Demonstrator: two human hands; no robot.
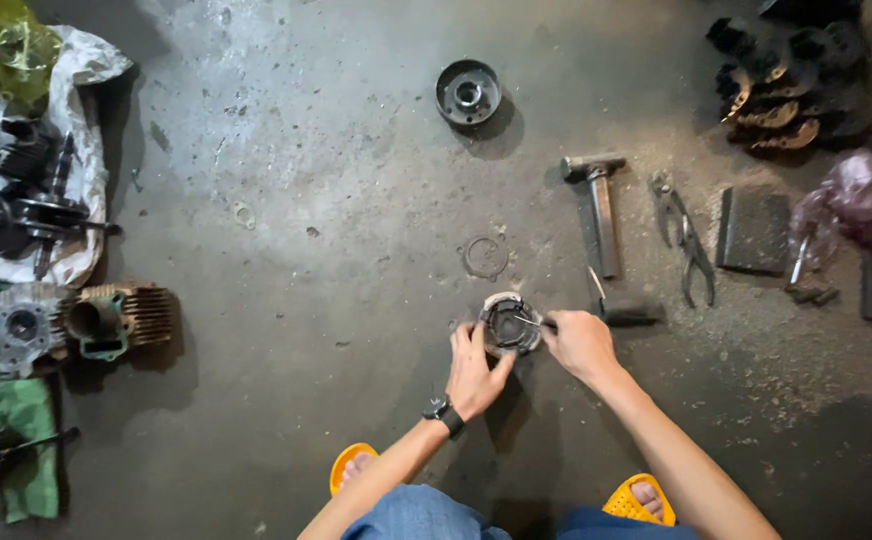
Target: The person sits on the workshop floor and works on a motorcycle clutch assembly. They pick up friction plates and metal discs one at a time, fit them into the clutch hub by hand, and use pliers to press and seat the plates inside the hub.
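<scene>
At nine o'clock lie a finned engine cylinder (121, 318) and a crankshaft (31, 215) on white sacking. At centre, the left hand (476, 370) curls against a round metal clutch part (509, 323) on the concrete floor (286, 200), steadying it. The right hand (579, 343) pinches a thin pointed tool (531, 322) into it. A hammer (599, 205) and pliers (686, 240) lie at two o'clock.

Packaging observed: a crumpled yellow-green plastic bag (1, 45) at the floor's top left corner; a crumpled pinkish-purple plastic bag (856, 205) at far right. No labels, signs or screens.
</scene>
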